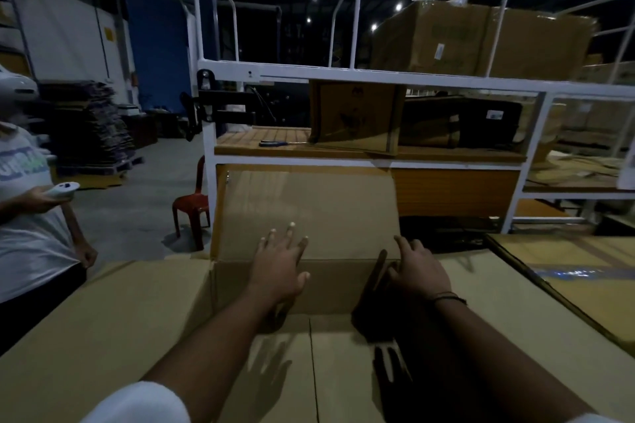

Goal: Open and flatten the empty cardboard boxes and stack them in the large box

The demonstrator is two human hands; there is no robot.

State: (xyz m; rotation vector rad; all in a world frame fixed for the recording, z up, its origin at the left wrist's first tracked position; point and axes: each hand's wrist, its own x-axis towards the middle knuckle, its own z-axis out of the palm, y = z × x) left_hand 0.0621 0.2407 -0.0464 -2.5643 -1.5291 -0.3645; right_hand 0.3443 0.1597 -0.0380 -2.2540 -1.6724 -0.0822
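Large box (103,319) sits open right in front, side flaps spread flat left and right, bottom seam (311,364) running down the middle of the floor. Both arms reach in over it. Left hand (280,264) is released, fingers straight and spread, holding nothing, in front of the far flap (309,203), which stands upright; contact with it unclear. Right hand (417,271) is at the box's far right corner, fingers bent over the edge in deep shadow; can't tell if it grasps the cardboard or just rests there. Second box (567,271) with blue tape lies just beside, on the right. Bystander (31,237) stands at left, holding a white controller (63,189). Red chair (192,203) stands behind the far flap's left edge. Past that is a white rack (343,74); on its wood shelf are a blue-handled tool (275,142) and a small carton (357,117), with a big carton (481,38) on top. Stack of flattened cardboard (92,127) far left.
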